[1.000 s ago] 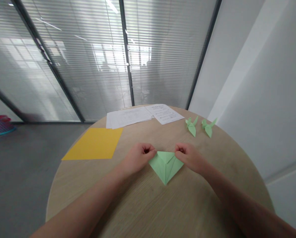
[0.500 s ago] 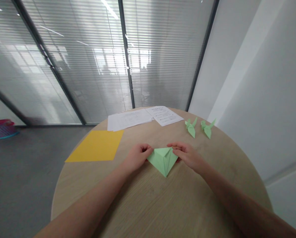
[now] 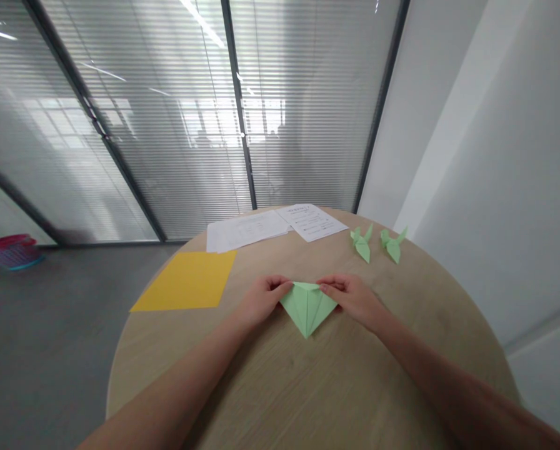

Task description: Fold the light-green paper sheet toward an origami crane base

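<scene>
A light green sheet of origami paper (image 3: 307,309), folded to a kite-like shape with its point towards me, is between my two hands just over the table. My left hand (image 3: 267,297) pinches its upper left corner, thumb on top. At the upper right, my right hand (image 3: 348,295) grips the paper with the thumb on its top edge and the fingers curled behind. Creases run down to the lower point. The fingertips behind the paper are hidden.
Two folded green paper cranes (image 3: 362,242) stand at the right back of the round wooden table (image 3: 280,387). White printed sheets (image 3: 249,230) lie at the far edge, and a yellow sheet (image 3: 186,281) lies left. A basket (image 3: 12,251) sits on the floor.
My right thumb has pressed the top flap of the green paper down, so the top edge looks flatter and the lower creases more even. The view has shifted slightly.
</scene>
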Motion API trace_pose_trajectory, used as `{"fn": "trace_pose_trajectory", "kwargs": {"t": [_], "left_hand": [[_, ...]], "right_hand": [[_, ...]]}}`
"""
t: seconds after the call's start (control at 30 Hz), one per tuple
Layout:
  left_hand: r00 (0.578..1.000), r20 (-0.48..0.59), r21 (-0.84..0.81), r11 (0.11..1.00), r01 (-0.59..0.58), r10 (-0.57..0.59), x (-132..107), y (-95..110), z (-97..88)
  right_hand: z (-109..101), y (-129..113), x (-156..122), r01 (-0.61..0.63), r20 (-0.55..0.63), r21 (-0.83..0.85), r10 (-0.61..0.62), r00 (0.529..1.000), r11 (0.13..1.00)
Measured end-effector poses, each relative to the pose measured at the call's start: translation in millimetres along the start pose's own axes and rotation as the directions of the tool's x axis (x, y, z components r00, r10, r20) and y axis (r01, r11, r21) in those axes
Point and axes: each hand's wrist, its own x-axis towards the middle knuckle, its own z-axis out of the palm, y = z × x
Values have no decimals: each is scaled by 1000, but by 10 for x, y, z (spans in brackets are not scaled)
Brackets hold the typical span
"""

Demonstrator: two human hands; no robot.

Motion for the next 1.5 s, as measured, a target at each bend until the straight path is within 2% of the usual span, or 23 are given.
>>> {"fn": "trace_pose_trajectory", "kwargs": {"t": [0.3,0.57,0.73,0.9,0.97,1.07,1.2,1.37,1.5], "left_hand": [[999,27,-73,996,-44,46,-16,-5,30],[998,-26,-76,995,-57,55,-54,37,49],[998,-46,-171,984,-55,48,-55,36,86],[987,-119,-288,947,-142,111,-27,35,99],[973,-150,-254,945,-207,173,-28,37,93],[962,-127,-178,949,-262,242,-39,45,84],[972,-85,-97,969,-227,220,-49,65,80],[969,-117,56,976,-212,217,-62,83,83],[961,-150,63,972,-225,232,-71,77,85]], "right_hand": [[-13,-37,-11,68,-21,-35,-68,997,997],[48,-46,-45,20,-44,16,-19,999,1000],[82,-30,-48,-10,-52,140,17,999,990],[77,-29,-44,28,-86,115,-18,996,993],[65,-28,-42,47,-96,102,-37,995,994],[43,-21,-34,82,-119,79,-72,990,993],[35,-8,-21,122,-141,53,-114,983,991],[69,6,-41,215,-138,80,-203,969,973],[63,-5,-85,338,-157,-89,-348,924,937]]}}
